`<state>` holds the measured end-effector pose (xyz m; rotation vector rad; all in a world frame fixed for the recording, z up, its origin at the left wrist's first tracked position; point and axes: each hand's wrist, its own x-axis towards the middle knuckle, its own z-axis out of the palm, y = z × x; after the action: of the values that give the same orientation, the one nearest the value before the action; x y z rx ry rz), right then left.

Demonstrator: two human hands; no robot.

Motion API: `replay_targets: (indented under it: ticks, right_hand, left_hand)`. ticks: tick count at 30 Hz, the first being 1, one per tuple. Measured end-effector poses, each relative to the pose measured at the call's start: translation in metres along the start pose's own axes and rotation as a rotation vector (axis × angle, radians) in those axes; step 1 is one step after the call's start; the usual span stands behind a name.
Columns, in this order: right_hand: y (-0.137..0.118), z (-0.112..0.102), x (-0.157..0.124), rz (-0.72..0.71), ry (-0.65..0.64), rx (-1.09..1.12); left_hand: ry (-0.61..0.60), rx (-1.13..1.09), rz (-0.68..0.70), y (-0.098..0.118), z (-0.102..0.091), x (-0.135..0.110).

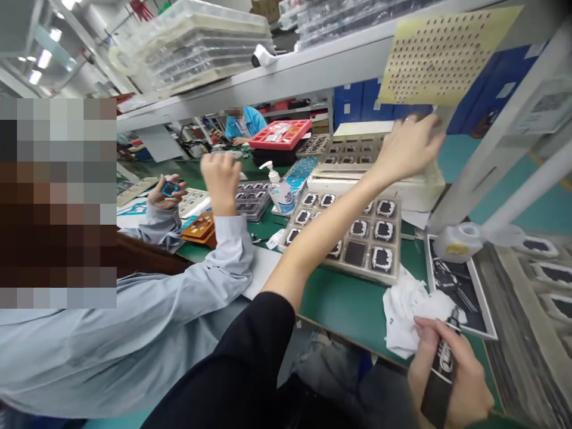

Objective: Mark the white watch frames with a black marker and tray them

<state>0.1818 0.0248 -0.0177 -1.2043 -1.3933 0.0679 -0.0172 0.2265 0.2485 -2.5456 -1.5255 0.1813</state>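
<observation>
Now we've got both hands busy at the green bench.
Nearest us, our right hand [451, 372] is wrapped around a dark strap-like piece [440, 372], thumb against a crumpled white cloth [409, 313] on the table edge. Just beyond sits a tray of dark square parts [357, 232] (one pocket looks bare). Farther out, our left hand [409, 149] stretches across it, fingers pinching the hanging yellow dotted sheet [442, 56]. Off to the side, a co-worker's hand [221, 179] is raised, fist closed.
</observation>
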Motion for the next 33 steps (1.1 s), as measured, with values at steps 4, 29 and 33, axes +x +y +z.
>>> replay_targets:
  ticks: [4, 29, 33]
  right_hand:
    - [0.013, -0.016, 0.002, -0.384, -0.143, -0.054]
    - [0.018, -0.005, 0.122, -0.203, -0.644, -0.575]
    - [0.018, -0.071, 0.036, -0.346, -0.106, -0.275]
  left_hand:
    - [0.7, -0.331, -0.131, 0.066, 0.055, -0.051]
    - [0.768, -0.756, -0.214, 0.14, 0.259, -0.225]
    - [0.764, -0.738, -0.186, 0.138, 0.26, -0.229]
